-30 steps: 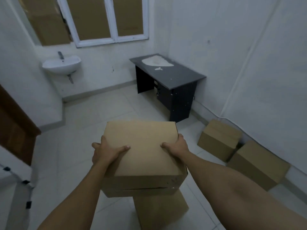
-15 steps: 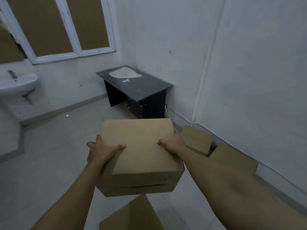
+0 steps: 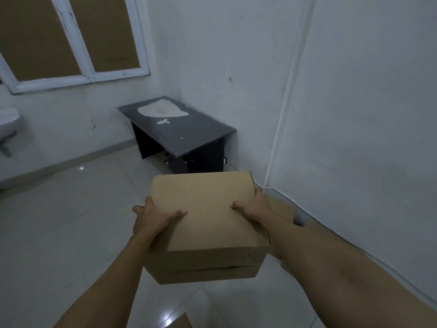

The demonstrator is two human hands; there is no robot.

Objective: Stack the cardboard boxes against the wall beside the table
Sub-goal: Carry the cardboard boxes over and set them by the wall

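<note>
Pale tiled floor [image 3: 66,223] carries a dark table [image 3: 186,136] by the wall.

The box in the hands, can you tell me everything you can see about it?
The cardboard box is plain brown and shut, with a flat smooth top and no print that shows. A dark seam runs along its near side, with a few small scuffs by the right corner. It is held up off the white floor, tilted a little, in front of the dark table. The left hand grips its left edge and the right hand its right edge, thumbs lying on top, fingers hidden under the sides.
</note>
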